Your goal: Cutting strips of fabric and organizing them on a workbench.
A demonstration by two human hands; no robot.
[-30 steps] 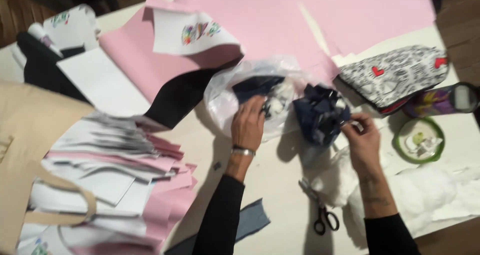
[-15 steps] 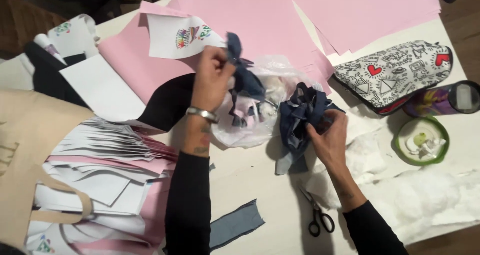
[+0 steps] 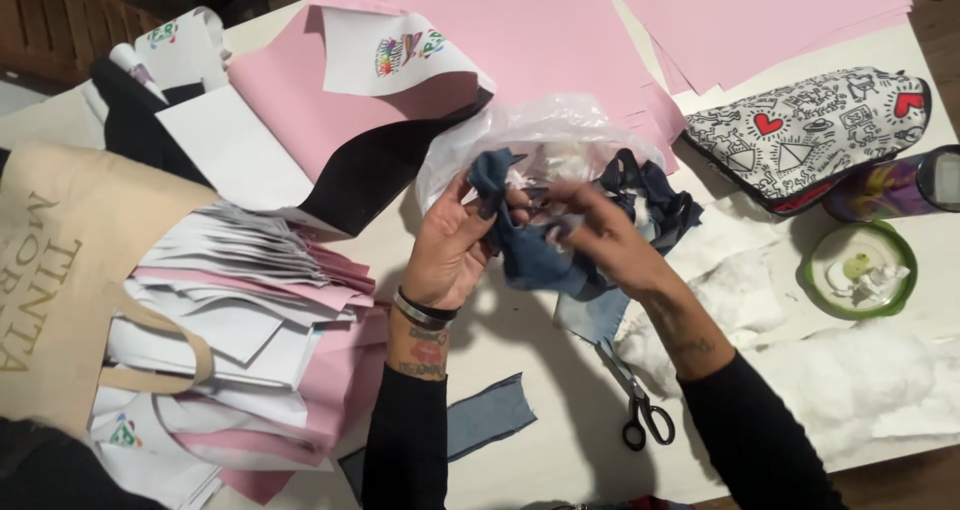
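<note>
My left hand point(image 3: 452, 247) and my right hand point(image 3: 597, 232) meet above the middle of the table, both gripping a bunch of blue denim scraps point(image 3: 530, 252). The scraps hang between my fingers, with a paler strip dangling below. Right behind them lies a crumpled clear plastic bag point(image 3: 535, 130) holding more dark fabric pieces point(image 3: 655, 198). Black-handled scissors point(image 3: 638, 402) lie on the table under my right forearm. A loose denim rectangle point(image 3: 488, 416) lies beside my left forearm.
Stacks of white and pink cut paper point(image 3: 250, 320) and a beige tote bag point(image 3: 60, 280) fill the left. Large pink sheets point(image 3: 640, 20) cover the back. At right sit a doodle-print pouch point(image 3: 815, 130), a green-rimmed dish point(image 3: 860, 270) and white stuffing point(image 3: 840, 370).
My left hand came down from its raised position with a scrap and joined my right hand. Both now hold the denim bunch together in front of the bag.
</note>
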